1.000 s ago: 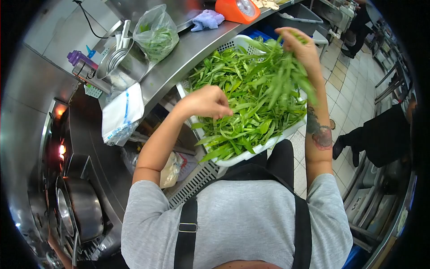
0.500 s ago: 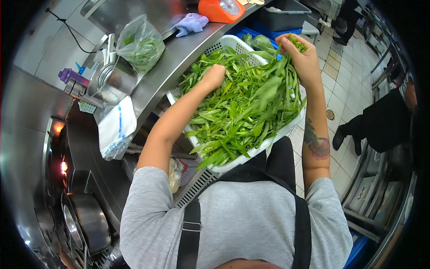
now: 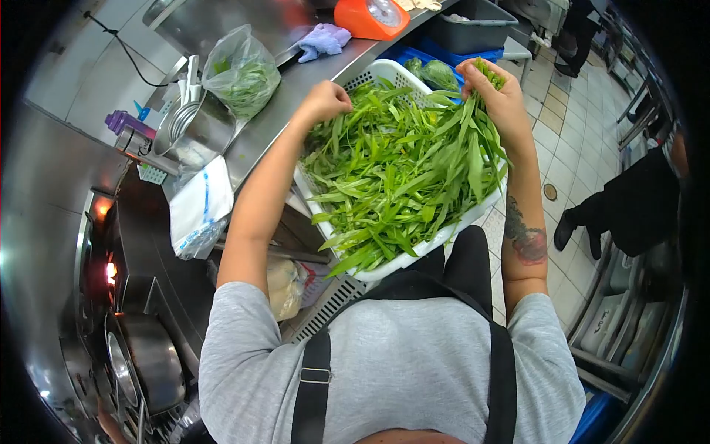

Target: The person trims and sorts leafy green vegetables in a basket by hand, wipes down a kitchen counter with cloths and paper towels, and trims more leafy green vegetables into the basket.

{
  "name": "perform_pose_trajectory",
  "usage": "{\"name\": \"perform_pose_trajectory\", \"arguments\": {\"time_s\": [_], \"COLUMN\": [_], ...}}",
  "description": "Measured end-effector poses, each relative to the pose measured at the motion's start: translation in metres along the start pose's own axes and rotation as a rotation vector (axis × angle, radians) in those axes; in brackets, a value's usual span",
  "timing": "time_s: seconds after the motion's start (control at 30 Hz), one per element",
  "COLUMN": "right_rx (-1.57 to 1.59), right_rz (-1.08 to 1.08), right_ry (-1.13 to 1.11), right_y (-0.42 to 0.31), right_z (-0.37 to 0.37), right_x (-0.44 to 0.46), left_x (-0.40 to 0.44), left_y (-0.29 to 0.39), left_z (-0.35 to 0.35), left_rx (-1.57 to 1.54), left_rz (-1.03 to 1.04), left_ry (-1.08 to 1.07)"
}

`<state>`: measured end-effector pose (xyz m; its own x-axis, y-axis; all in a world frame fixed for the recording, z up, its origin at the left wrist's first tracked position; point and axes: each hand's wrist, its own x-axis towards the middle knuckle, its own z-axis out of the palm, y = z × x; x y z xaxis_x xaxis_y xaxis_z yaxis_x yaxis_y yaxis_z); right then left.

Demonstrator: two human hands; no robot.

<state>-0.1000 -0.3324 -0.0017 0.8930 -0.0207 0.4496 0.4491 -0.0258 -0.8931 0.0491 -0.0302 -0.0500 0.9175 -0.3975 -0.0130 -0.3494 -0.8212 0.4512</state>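
Observation:
A white plastic basket is heaped with long, narrow green leaves that look like water spinach. My right hand is closed around the stem ends of a bunch of the water spinach, whose leaves hang down over the basket's right side. At the basket's upper left edge, my left hand has its fingertips pinched together above the heap. Whatever is in that pinch, if anything, is too small to make out.
Left of the basket, a steel counter carries a bag of greens, a pot, a purple cloth and an orange scale. Burners glow at far left. At right, a person in dark clothes stands on the tiles.
My left hand has lifted off the middle of the leaves and moved left to the basket's edge. My right hand keeps hold of its bunch in nearly the same place.

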Motion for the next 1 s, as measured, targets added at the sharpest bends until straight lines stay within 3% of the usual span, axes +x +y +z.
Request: {"name": "perform_pose_trajectory", "arguments": {"time_s": [0.13, 0.17, 0.27, 0.3, 0.4, 0.63, 0.73, 0.77, 0.87, 1.0], "right_rx": [-0.038, -0.058, -0.345, -0.447, -0.524, -0.602, -0.524, -0.498, -0.231, -0.198], "right_rz": [0.021, 0.060, 0.017, 0.064, -0.086, -0.034, -0.024, 0.013, 0.162, 0.105], "right_ry": [-0.081, -0.118, -0.238, -0.269, -0.418, -0.398, -0.254, -0.288, -0.370, -0.602], "right_y": [-0.005, -0.001, 0.004, 0.014, 0.039, 0.056, 0.062, 0.063, 0.050, 0.038], "right_z": [0.014, 0.016, 0.030, 0.035, 0.065, 0.132, 0.141, 0.138, 0.113, 0.077], "right_x": [0.003, 0.005, 0.011, 0.015, 0.026, 0.045, 0.044, 0.050, 0.054, 0.067], "left_x": [-0.023, -0.033, -0.045, -0.048, -0.046, -0.048, -0.047, -0.051, -0.045, -0.037], "left_y": [-0.003, 0.007, 0.012, 0.015, 0.012, 0.033, 0.031, 0.033, -0.002, -0.036], "left_z": [-0.049, -0.059, -0.065, -0.066, -0.063, -0.049, -0.044, -0.044, -0.034, -0.018], "left_rx": [-0.366, -0.314, -0.629, -0.670, -0.750, -0.863, -0.872, -0.846, -0.348, -0.262], "left_rz": [-0.095, -0.047, -0.126, -0.141, -0.106, -0.145, -0.175, -0.197, -0.107, -0.035], "left_ry": [0.013, 0.037, 0.077, 0.084, 0.073, 0.153, 0.168, 0.198, 0.178, 0.232]}}
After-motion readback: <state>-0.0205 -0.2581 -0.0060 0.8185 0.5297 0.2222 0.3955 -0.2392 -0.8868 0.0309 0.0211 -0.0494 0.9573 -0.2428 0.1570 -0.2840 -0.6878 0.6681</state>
